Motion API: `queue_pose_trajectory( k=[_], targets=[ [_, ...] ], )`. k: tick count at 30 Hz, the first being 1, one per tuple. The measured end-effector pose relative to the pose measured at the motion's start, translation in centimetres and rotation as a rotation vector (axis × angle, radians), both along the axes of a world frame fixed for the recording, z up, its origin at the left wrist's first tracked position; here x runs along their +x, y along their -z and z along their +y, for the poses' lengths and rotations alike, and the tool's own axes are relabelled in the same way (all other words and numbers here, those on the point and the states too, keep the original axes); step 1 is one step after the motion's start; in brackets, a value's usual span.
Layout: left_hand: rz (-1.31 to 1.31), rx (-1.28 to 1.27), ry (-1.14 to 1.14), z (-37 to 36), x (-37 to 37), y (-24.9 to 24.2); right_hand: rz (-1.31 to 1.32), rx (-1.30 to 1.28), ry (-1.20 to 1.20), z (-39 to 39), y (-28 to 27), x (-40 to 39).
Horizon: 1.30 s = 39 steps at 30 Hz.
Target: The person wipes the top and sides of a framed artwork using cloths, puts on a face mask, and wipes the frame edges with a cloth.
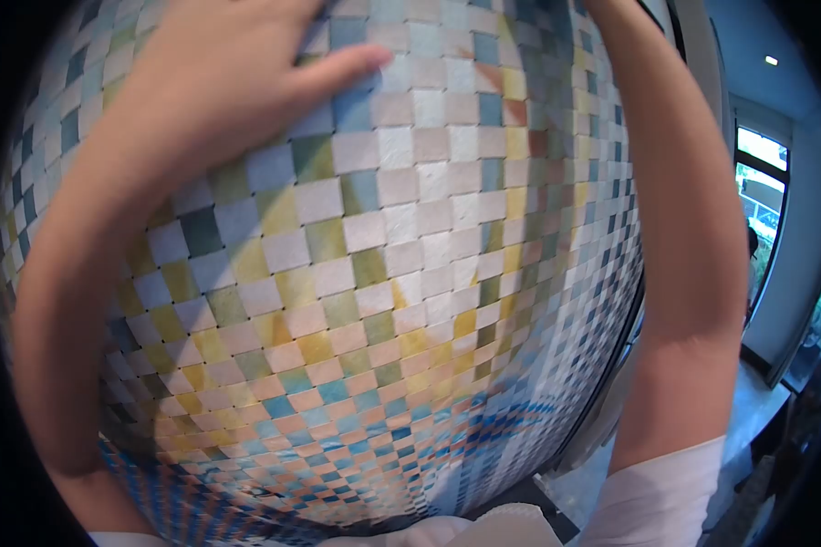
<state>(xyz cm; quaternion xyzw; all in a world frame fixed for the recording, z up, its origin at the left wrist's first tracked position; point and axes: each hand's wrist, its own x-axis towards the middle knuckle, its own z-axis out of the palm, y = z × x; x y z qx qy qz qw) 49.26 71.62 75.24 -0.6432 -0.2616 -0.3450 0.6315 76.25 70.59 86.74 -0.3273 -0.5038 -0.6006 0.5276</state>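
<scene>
A large woven panel point(429, 219) of flat checkered strips in white, pink, yellow, green and blue fills most of the view, close to my body. My left hand point(246, 64) lies against its upper left part, the thumb stretched out to the right over the weave; the other fingers are cut off by the top edge. Along the panel's right side my right forearm point(689, 210) reaches up, and the right hand is beyond the top of the frame. White sleeves point(670, 488) end below both elbows.
At the right, past the panel's edge, are a tall window point(762, 196), a pale wall point(798, 246) and a shiny floor point(755, 401). A ceiling light point(771, 60) shines above. Dark items stand at the far lower right.
</scene>
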Motion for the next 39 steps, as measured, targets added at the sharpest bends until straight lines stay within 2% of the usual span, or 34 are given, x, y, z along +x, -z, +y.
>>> queue_pose_trajectory(
  k=[4, 6, 11, 23, 26, 28, 30, 33, 39],
  targets=[
    [0.083, 0.022, -0.030, -0.6, 3.6, -0.1, 0.002, 0.059, 0.001, 0.2, -0.1, 1.7],
    [0.133, 0.019, 0.049, 0.4, 5.2, -0.7, 0.000, 0.062, -0.019, 0.0, 0.0, 2.5],
    [0.057, 0.101, 0.111, 0.6, 10.1, -0.4, 0.017, 0.069, -0.001, -0.2, -0.7, 6.6],
    [0.012, 0.103, 0.095, -0.2, 21.7, -0.2, 0.151, 0.062, 0.052, -0.8, -0.9, 25.4],
    [0.043, 0.113, 0.144, -0.1, 24.3, 0.2, 0.249, 0.060, 0.297, -0.4, -1.7, 31.4],
    [0.079, 0.098, 0.205, 0.7, 25.6, 0.5, 0.466, -0.075, 0.392, -1.3, -1.2, 34.2],
    [0.120, 0.085, 0.252, 1.2, 26.4, 1.1, 0.475, -0.054, 0.350, -1.2, -0.9, 37.8],
    [0.123, 0.058, 0.271, 1.4, 26.8, 1.6, 0.485, -0.139, 0.317, -2.2, -1.2, 38.6],
    [0.132, 0.046, 0.262, 1.1, 26.8, 1.7, 0.412, -0.086, 0.394, -1.7, -2.4, 39.1]
  ],
)
